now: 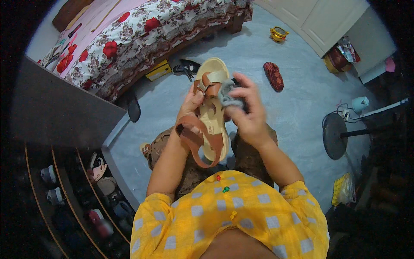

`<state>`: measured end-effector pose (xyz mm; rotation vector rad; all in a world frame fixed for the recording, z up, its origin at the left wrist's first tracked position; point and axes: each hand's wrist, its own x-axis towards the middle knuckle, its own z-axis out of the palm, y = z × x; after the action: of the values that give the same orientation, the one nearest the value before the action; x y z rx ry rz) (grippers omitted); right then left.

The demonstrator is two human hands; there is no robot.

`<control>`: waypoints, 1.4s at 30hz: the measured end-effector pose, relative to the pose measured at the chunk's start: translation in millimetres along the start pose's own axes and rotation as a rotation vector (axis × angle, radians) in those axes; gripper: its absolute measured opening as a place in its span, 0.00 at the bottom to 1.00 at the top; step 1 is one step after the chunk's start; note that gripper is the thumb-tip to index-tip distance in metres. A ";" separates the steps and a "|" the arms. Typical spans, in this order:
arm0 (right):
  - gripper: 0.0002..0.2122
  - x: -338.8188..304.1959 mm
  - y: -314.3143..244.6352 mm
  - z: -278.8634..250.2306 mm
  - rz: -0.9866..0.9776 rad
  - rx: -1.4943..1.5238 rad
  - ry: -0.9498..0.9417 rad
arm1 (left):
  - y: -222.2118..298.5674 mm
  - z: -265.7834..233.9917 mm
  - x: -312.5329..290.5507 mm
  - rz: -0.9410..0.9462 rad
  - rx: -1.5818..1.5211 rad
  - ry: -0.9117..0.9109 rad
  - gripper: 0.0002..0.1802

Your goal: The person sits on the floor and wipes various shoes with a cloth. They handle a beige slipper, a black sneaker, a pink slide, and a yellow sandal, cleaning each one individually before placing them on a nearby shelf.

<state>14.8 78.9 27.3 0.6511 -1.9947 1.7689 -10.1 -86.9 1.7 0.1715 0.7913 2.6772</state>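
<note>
A sandal (212, 113) with brown straps, one pale strap and a cream footbed is held up in front of me, its toe pointing away. My left hand (190, 103) grips its left edge near the toe straps, thumb on top. A crumpled grey cloth (228, 93) is bunched in my right hand (249, 108), against the right side of the toe straps. The right fingers are curled round the cloth and slightly blurred. Below the pale strap, the sandal's heel strap loops toward my body.
A bed (142, 39) with a floral cover stands at the far left. Shoes fill a rack (64, 190) at the near left. On the floor lie a dark red shoe (273, 77), a yellow box (158, 70) and a gold container (279, 34). A round black stand base (335, 136) is at right.
</note>
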 end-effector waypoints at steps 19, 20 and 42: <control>0.13 64.9 17.7 -17.3 0.014 -0.589 -0.542 | -5.3 4.6 -4.6 -0.032 0.771 -0.010 0.33; 0.13 63.4 16.8 -17.8 0.066 -0.610 -0.623 | -4.8 5.4 -6.8 -0.069 0.829 -0.003 0.32; 0.15 56.6 28.1 -34.0 -0.075 -0.392 -0.308 | -0.8 9.3 1.9 0.170 0.801 0.060 0.29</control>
<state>-48.0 110.7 41.3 0.8888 -2.3945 1.2377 -9.7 -80.9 9.1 0.3589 1.8989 2.3548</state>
